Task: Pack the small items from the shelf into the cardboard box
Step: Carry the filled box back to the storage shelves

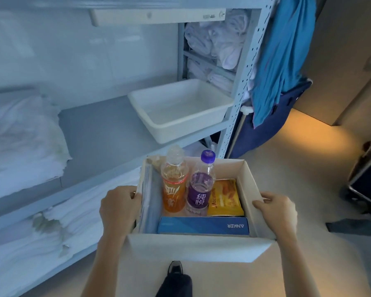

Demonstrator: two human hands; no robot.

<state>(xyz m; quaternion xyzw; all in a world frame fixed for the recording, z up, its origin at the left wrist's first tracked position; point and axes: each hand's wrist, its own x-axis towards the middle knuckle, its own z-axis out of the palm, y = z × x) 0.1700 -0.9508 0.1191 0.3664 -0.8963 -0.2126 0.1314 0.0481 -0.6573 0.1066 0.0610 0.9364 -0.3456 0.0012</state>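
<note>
I'm reading ANKER, upside down, on the blue carton (204, 226) lying along the near wall of the cardboard box (247, 183). Chinese characters are showing on the purple bottle (199, 189), which is standing between an orange bottle (173, 185) and a yellow snack packet (224, 198). I'm standing on a grey floor (298, 157) beside a metal shelf (99, 129), with a white tub (191, 117) at its right end. My left hand (119, 207) and right hand (276, 209) are gripping the box's opposite side walls.

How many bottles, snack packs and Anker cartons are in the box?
Bottles: 2 (orange bottle, purple bottle)
Snack pack: 1
Anker carton: 1
Total in box: 4
</note>
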